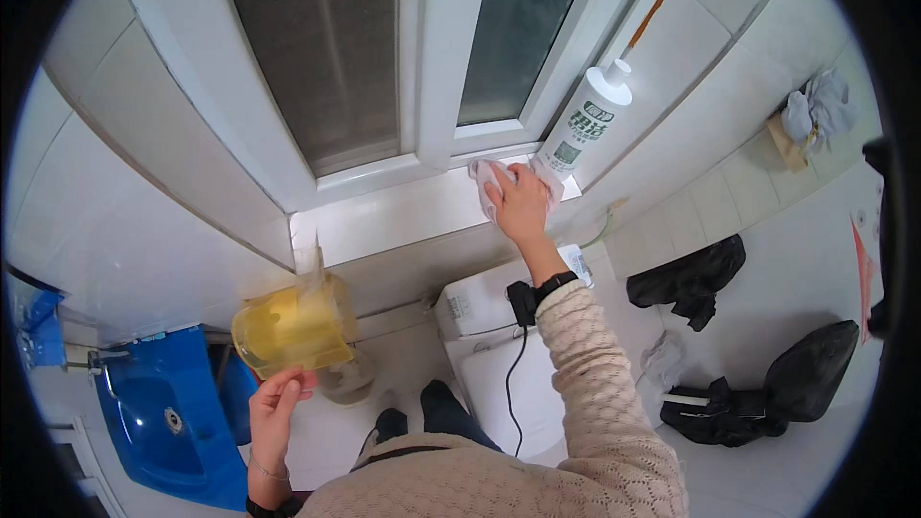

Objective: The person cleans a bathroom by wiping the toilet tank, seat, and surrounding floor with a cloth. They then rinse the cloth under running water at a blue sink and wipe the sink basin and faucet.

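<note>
My right hand (523, 204) presses a pale pinkish cloth (486, 179) onto the white windowsill (393, 218), with its fingers bent over the fabric. Just beyond it, a white bottle (587, 125) with green print and a white cap stands at the sill's right end, close to the cloth. Low on the left, my left hand (273, 414) has thumb and fingers drawn together beside the near edge of a yellow see-through plastic container (288, 329). Whether they grip that edge or something small is hidden.
A white toilet (513, 384) stands below the sill. A blue washbasin (153, 422) is at lower left. Black plastic bags (815, 374) hang or lie to the right. A cable runs from the device on my right wrist. Glazed window panels (317, 48) rise behind the sill.
</note>
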A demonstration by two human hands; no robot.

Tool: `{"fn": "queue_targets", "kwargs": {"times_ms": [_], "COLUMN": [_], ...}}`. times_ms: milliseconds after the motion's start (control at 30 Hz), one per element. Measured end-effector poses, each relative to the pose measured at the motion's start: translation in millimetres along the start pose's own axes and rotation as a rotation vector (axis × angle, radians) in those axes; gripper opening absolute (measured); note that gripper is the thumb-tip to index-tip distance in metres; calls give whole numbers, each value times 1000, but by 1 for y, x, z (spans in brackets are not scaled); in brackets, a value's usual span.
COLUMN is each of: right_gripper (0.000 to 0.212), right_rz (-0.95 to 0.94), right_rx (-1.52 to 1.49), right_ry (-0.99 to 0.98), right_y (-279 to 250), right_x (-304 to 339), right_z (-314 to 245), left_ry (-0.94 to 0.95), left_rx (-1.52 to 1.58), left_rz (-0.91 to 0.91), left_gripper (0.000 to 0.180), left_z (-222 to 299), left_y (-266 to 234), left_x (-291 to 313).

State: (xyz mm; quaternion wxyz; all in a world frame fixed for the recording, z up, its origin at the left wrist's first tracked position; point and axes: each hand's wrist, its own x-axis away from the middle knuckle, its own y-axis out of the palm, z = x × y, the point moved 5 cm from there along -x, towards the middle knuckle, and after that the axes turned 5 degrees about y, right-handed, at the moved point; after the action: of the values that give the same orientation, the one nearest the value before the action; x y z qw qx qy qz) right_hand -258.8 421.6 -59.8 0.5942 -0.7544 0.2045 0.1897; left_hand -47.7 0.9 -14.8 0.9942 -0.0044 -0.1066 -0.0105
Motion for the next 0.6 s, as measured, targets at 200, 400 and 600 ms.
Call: {"fn": "queue_targets", "kwargs": {"times_ms": [200, 400, 600], "right_gripper": [37, 39, 30], "right_rz": [29, 44, 52], "right_rx": [-236, -315, -237], "right_ry": [-166, 107, 11], "right_y": [6, -16, 11], "right_x": [17, 14, 32], "right_z": [-71, 12, -22], "left_ry": [18, 287, 584], "left_rx": [-51, -323, -323], "left_rz": [-208, -585, -659], "left_gripper": [24, 27, 77], "left_z": [13, 94, 120], "left_y": [58, 171, 326], "left_x": [-35, -113, -193]}}
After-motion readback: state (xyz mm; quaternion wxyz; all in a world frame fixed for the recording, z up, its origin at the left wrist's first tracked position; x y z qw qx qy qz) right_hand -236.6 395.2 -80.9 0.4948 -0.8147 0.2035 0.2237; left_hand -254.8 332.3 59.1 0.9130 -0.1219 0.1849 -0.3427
